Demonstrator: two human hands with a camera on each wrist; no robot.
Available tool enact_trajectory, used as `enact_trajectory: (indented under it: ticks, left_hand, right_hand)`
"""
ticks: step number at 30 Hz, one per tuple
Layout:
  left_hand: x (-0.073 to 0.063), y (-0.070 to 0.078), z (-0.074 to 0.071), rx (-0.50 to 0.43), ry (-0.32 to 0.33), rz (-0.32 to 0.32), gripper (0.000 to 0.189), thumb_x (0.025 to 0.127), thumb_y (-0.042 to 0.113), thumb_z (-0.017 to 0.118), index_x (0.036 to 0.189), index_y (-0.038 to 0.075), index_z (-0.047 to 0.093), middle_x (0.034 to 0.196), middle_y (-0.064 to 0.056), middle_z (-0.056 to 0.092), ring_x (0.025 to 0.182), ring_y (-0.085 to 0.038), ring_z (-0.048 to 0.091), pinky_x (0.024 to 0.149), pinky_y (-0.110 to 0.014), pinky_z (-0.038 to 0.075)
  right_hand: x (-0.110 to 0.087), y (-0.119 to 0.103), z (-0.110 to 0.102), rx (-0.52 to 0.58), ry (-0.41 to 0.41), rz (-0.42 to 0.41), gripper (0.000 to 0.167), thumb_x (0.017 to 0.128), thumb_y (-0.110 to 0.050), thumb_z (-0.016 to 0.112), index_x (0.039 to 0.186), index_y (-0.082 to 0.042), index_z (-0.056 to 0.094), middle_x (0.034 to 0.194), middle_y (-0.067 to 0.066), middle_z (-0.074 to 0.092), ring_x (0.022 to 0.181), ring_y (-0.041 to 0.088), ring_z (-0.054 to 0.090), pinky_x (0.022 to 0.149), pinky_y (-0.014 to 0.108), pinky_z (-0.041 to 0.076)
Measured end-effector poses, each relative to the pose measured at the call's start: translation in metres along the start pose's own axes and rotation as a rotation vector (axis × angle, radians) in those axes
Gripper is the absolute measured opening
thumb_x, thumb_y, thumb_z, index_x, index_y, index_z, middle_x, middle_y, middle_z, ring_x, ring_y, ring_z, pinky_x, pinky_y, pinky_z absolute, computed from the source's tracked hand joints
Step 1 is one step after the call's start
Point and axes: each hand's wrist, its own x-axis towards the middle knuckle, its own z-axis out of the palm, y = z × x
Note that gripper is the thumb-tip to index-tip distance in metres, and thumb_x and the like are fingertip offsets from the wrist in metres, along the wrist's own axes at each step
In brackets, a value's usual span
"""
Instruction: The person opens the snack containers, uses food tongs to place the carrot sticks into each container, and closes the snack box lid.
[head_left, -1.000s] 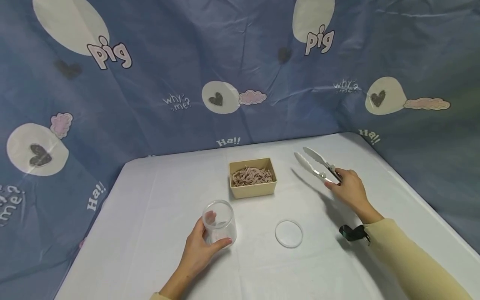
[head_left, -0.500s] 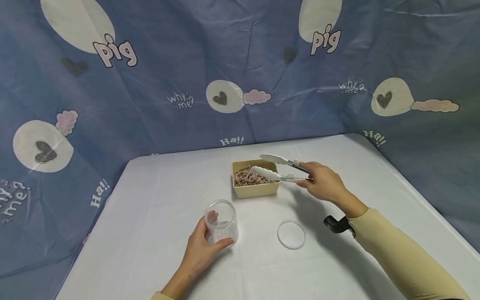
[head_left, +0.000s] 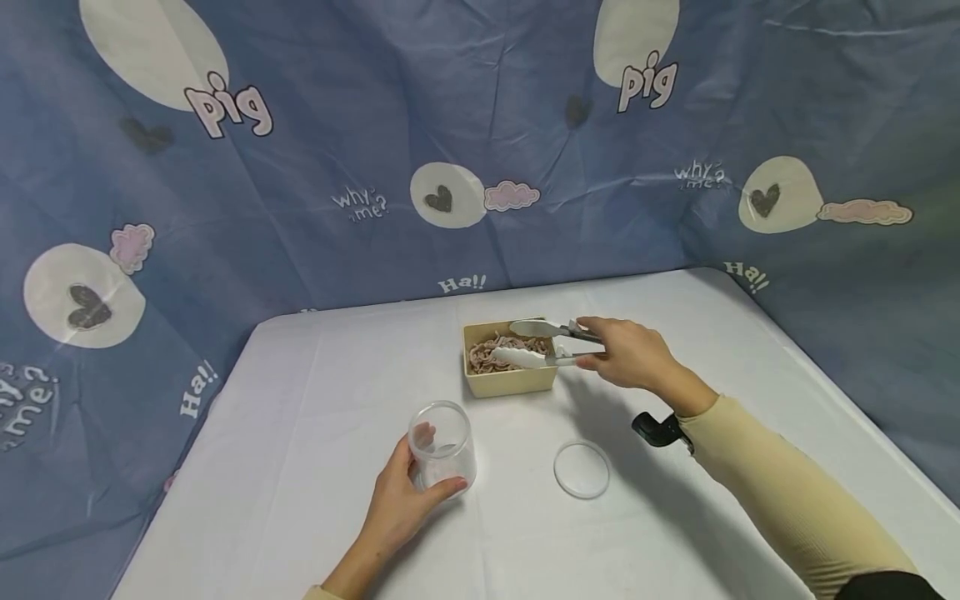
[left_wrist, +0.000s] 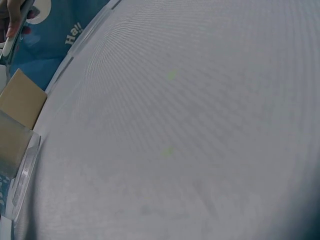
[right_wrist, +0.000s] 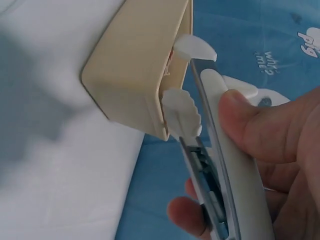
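Left hand [head_left: 401,493]: curls round clear jar [head_left: 457,457], nearer than box | right hand [head_left: 637,354]: grips tongs [head_left: 525,359], ends spread at mouth of tan box [head_left: 512,384], far centre, strands [head_left: 483,353] inside | round lid [head_left: 582,470]: right of jar.

- Staged-looking table setup; home or lab, can't tell
- Blue cartoon-print sheet [head_left: 322,125] hangs as backdrop
- White tabletop [head_left: 300,417] right against it

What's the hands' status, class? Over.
Left hand grips clear cylindrical plastic jar. Right hand holds white-tipped metal tongs, spread, at mouth of beige rectangular box. Brownish stringy strands inside. Nothing visibly blocking.
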Motion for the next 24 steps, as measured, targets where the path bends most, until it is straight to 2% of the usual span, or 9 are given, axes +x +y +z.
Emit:
enact_trajectory:
  ticks: [6,10,13,15,20,24]
  left_hand:
    - [0.000,0.000,0.000,-0.010,0.002,-0.007,0.091,0.068,0.030,0.091,0.144,0.011,0.043,0.141,-0.010,0.056,0.134,-0.030,0.053,0.117,-0.045,0.039]
    - [-0.001,0.000,0.001,-0.009,0.000,-0.010,0.092,0.069,0.029,0.090,0.145,0.012,0.042,0.143,-0.010,0.055,0.136,-0.030,0.051,0.118,-0.044,0.038]
    - [-0.001,0.000,0.000,-0.011,0.000,-0.013,0.093,0.068,0.030,0.091,0.145,0.012,0.042,0.143,-0.010,0.055,0.136,-0.030,0.051,0.118,-0.044,0.038]
    - [-0.002,0.001,0.000,-0.011,-0.001,-0.013,0.093,0.068,0.032,0.091,0.145,0.012,0.042,0.143,-0.009,0.055,0.136,-0.030,0.051,0.118,-0.044,0.038]
    - [-0.002,0.001,0.000,0.002,0.000,-0.011,0.092,0.068,0.032,0.091,0.144,0.013,0.043,0.141,-0.009,0.056,0.135,-0.030,0.052,0.118,-0.045,0.039]
    - [-0.001,0.001,0.001,0.009,-0.005,-0.007,0.092,0.069,0.030,0.090,0.145,0.011,0.041,0.142,-0.011,0.055,0.136,-0.031,0.051,0.118,-0.045,0.038]
  right_hand:
    - [0.010,-0.012,-0.005,-0.083,-0.066,-0.004,0.051,0.090,-0.032,0.068,0.136,-0.013,0.059,0.125,0.013,0.068,0.109,0.035,0.066,0.072,0.054,0.057]
    - [0.019,-0.022,-0.010,-0.152,-0.131,-0.011,0.032,0.092,-0.032,0.065,0.117,-0.011,0.066,0.112,0.010,0.071,0.101,0.034,0.068,0.067,0.053,0.057]
    - [0.025,-0.027,-0.012,-0.203,-0.176,-0.020,0.024,0.093,-0.033,0.062,0.099,-0.011,0.066,0.105,0.010,0.070,0.098,0.034,0.067,0.067,0.053,0.057]
    - [0.028,-0.029,-0.011,-0.225,-0.202,-0.022,0.032,0.094,-0.040,0.061,0.099,-0.009,0.065,0.105,0.011,0.069,0.099,0.034,0.067,0.070,0.053,0.057]
    - [0.028,-0.029,-0.007,-0.258,-0.232,-0.003,0.066,0.090,-0.062,0.058,0.116,-0.002,0.065,0.112,0.014,0.068,0.105,0.035,0.066,0.077,0.055,0.058]
    - [0.030,-0.030,-0.006,-0.256,-0.236,0.053,0.064,0.087,-0.066,0.059,0.106,-0.005,0.066,0.103,0.011,0.067,0.095,0.031,0.066,0.074,0.052,0.057]
